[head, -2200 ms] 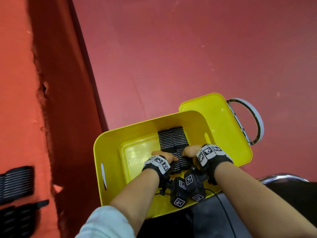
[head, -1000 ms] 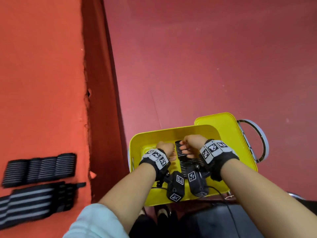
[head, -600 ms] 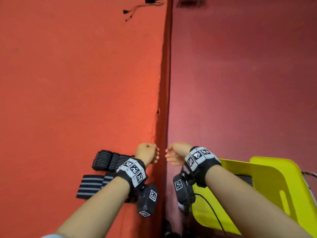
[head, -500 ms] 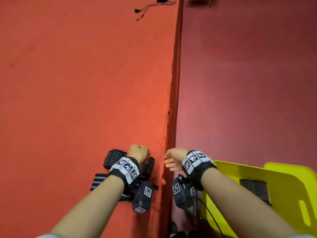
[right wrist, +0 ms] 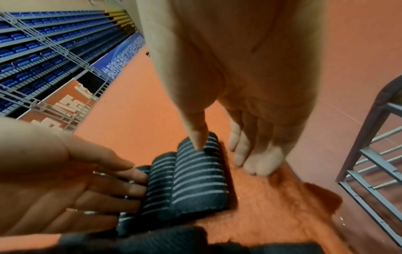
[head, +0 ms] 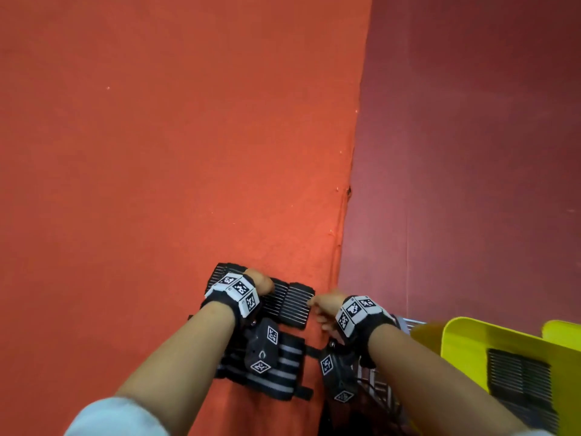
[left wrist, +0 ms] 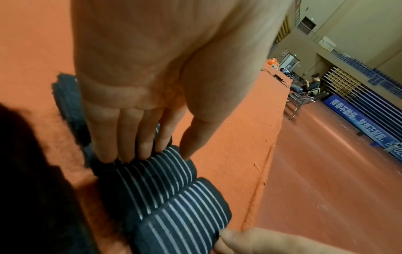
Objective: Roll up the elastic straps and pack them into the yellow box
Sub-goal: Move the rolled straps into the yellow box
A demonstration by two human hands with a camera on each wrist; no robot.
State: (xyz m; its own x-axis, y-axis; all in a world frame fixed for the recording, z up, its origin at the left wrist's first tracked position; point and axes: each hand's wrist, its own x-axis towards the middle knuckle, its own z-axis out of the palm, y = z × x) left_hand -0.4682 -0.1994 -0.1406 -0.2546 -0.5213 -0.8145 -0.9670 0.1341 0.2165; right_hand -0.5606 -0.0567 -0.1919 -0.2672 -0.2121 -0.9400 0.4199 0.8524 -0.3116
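Even, fairly bright indoor light falls from overhead, with no glare. The orange felt-covered platform (head: pixel 176 158) is brighter than the dull maroon floor (head: pixel 471 152) beside it. Both wrist views bend strongly at the edges; their near corners are dark and blurred, and close skin looks soft, slightly smeared.

My left hand (head: pixel 256 283) and its wrist camera cover the middle of the row of rolled straps (head: pixel 294 305) and part of the flat strap (head: pixel 276 369) beneath. The yellow box (head: pixel 465 347) is cut off by the right edge; its stacked rolls (head: pixel 518 377) blur together.
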